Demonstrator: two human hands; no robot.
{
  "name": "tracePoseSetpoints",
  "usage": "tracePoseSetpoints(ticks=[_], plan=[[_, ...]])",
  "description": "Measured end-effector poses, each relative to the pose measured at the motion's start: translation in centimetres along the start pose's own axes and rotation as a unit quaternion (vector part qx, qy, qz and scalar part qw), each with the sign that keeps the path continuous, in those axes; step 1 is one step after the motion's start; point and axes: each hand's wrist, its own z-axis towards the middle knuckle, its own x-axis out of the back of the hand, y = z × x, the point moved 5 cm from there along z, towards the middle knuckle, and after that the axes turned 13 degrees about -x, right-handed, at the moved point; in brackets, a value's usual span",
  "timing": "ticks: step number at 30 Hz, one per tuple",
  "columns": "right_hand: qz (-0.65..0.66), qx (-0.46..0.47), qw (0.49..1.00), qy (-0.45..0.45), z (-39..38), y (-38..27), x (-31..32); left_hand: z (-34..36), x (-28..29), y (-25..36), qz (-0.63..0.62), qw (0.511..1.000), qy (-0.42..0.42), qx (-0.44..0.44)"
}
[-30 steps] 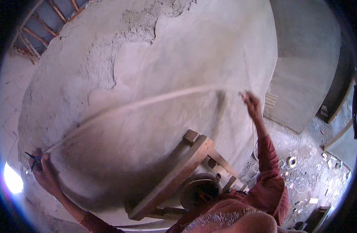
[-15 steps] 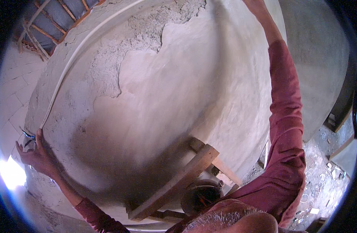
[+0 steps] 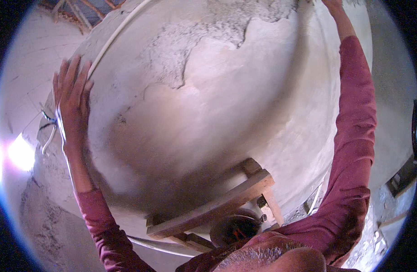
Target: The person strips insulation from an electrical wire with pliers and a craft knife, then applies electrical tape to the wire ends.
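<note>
we are spreading our left hand against the far left edge of the plastered wall, its fingers lying straight and slightly parted, released rather than clenched. the white flexible pipe is running along the left side of the wall, meeting the fingertips at its near end and curving off to the far side, where it is leaving our view. whether it is passing on beneath the hand, we cannot tell. we are stretching our right hand to the far right, where the view is cutting it off, so we cannot tell whether it is grasping anything. dark wires are sticking out just left of our left wrist. a rough, unsmoothed patch is showing on the far part of the wall. nearer to us, a wooden trestle is standing before the wall, and a dark bucket is sitting just beside it. a bright light is glaring at the left.
</note>
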Motion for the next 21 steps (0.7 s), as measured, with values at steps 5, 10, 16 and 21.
tracePoseSetpoints(ticks=[5, 10, 16, 21], plan=[[0.015, 0.020, 1.000, -0.004, -3.7, 0.4, -2.8, 4.3, -0.3, -0.4, -0.021, 0.997, 0.019, -0.066], [0.003, -0.082, 0.996, -0.032, -5.5, 2.3, -3.4, 9.2, -3.3, 2.3, -0.210, 0.971, 0.111, -0.034], [0.145, -0.110, 0.983, 0.035, -7.1, -0.3, -4.9, 14.5, -1.6, 7.1, -0.082, 0.985, 0.089, -0.124], [0.013, -0.111, 0.992, 0.066, -3.1, 0.5, -2.1, 18.5, -1.9, 7.9, -0.103, 0.979, 0.144, -0.098]])
